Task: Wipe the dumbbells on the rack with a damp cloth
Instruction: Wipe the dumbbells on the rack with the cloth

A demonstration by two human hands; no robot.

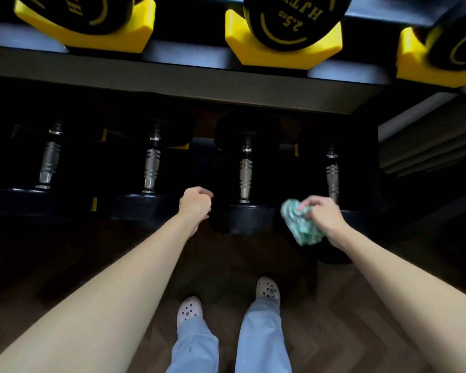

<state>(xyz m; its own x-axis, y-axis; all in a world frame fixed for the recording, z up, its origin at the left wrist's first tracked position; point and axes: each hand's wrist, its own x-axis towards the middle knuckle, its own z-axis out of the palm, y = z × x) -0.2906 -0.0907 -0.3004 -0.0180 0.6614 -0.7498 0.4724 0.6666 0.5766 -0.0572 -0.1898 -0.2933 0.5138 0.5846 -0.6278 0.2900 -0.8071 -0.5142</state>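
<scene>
- Dark herringbone floor (334, 332) lies under me, with a black rack (172, 84) ahead. Upper dumbbells (293, 20) sit in yellow cradles (280, 52).
- Four more stand in the dim lower row.
- My left hand (195, 204) is curled into a fist holding nothing I can see, just beside the third dumbbell (245, 173).
- My right hand (323, 216) grips a crumpled green cloth (299, 224) just right of that dumbbell's near end.
</scene>
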